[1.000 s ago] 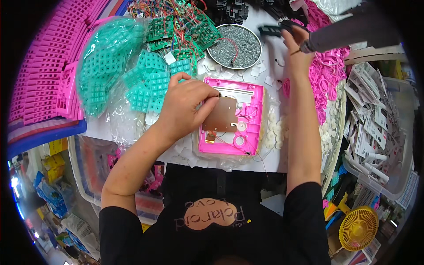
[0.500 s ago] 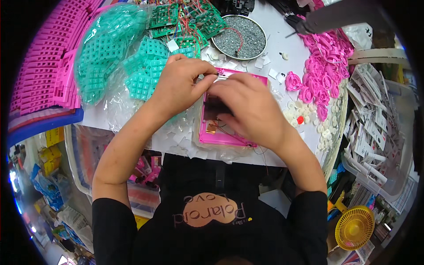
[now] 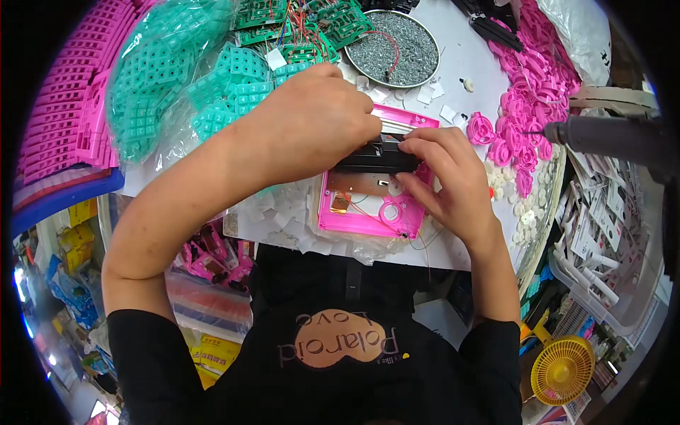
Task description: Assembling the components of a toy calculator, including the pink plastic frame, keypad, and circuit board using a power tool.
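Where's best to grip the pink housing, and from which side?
Probably grip the pink housing at its near rim, from the wearer's side: it lies flat, open side up, with that straight wall exposed, while the left hand, right hand and long black part crowd its far half.

- Casing [image 3: 361, 224]: bright pink
- Bar [image 3: 368, 163]: black
- Plate [image 3: 355, 185]: brown
- Keypads [image 3: 241, 66]: teal, pale markings
- Circuit boards [image 3: 258, 35]: green, lighter lines
- Rings [image 3: 511, 129]: pink
- Shirt [image 3: 319, 386]: black, peach print
- Fan [image 3: 563, 372]: yellow
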The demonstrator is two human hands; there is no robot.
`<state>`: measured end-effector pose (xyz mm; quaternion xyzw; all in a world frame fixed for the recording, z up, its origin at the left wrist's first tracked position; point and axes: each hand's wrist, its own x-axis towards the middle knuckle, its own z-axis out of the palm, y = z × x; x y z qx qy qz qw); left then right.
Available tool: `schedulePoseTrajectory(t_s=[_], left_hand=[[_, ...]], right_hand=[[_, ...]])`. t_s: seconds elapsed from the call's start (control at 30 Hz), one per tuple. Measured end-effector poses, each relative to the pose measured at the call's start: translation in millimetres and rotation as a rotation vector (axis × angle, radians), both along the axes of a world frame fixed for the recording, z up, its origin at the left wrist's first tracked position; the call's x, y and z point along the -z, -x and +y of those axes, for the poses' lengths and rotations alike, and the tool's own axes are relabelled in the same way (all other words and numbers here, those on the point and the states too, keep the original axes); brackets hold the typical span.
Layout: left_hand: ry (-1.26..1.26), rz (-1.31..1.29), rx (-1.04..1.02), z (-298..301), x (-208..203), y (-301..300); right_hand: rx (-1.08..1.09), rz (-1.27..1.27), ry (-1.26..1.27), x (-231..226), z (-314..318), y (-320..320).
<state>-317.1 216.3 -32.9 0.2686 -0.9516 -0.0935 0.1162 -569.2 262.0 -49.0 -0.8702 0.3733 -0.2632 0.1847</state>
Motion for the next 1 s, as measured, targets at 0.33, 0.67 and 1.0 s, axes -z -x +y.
schedulePoseTrajectory(t_s=[0.33,0.67,1.0], left_hand=[[0.070,-0.213,0.120,-1,-19,10],[0.068,-0.341,0.094,2,-24,17],[0.048,-0.022,-0.048,13,-6,7]], right_hand=[[-0.024,0.051,0.019,-5,-2,-3],[-0.041,0.072,0.026,-6,-2,-4],[-0.044,0.118,0.018,-5,-3,-6]])
